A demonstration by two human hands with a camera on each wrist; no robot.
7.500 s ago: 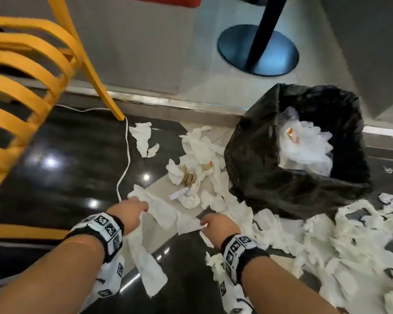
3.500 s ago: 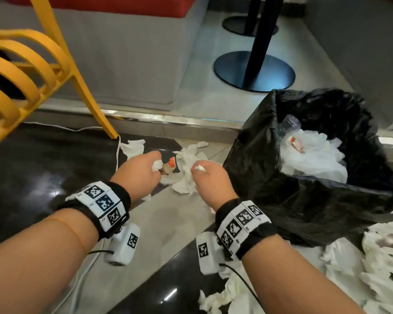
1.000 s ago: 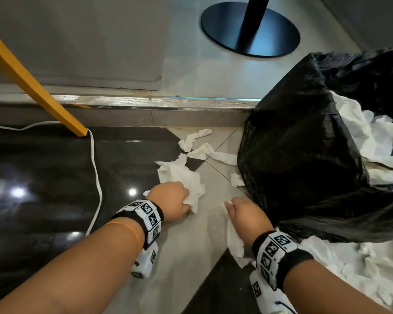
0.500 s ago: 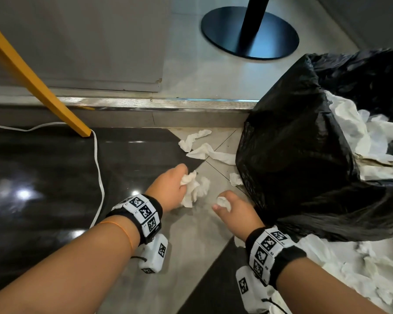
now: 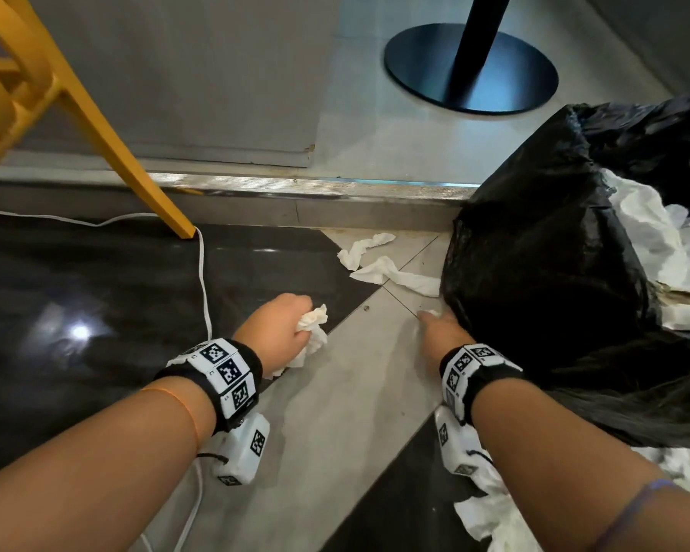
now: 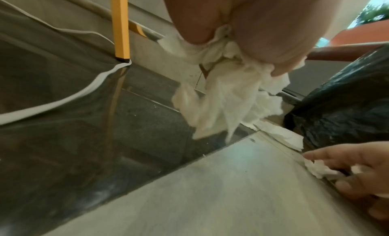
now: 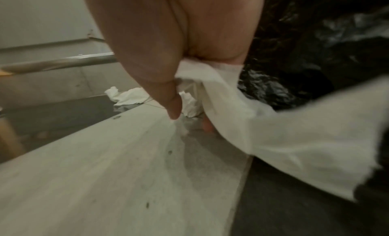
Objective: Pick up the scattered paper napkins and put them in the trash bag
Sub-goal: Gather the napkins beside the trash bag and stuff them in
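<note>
My left hand (image 5: 291, 328) grips a crumpled wad of white napkins (image 5: 313, 326), which hangs from my fist in the left wrist view (image 6: 227, 98). My right hand (image 5: 431, 320) reaches low to the foot of the black trash bag (image 5: 554, 272). It holds a napkin sheet (image 7: 273, 131) against its palm, and its thumb and fingers close round a small napkin scrap (image 6: 318, 168) on the floor. Two loose napkins (image 5: 395, 272) lie just beyond, beside the bag. White napkins (image 5: 654, 241) fill the bag's open mouth at the right.
A yellow chair leg (image 5: 136, 169) stands at the left, with a white cable (image 5: 204, 280) running past its foot. A metal step edge (image 5: 295, 185) crosses behind, and a black table base (image 5: 471, 69) sits above it. More napkins (image 5: 490, 511) lie under my right forearm.
My right hand has moved forward and down to the scrap at the foot of the bag. My left hand keeps its wad and has hardly moved.
</note>
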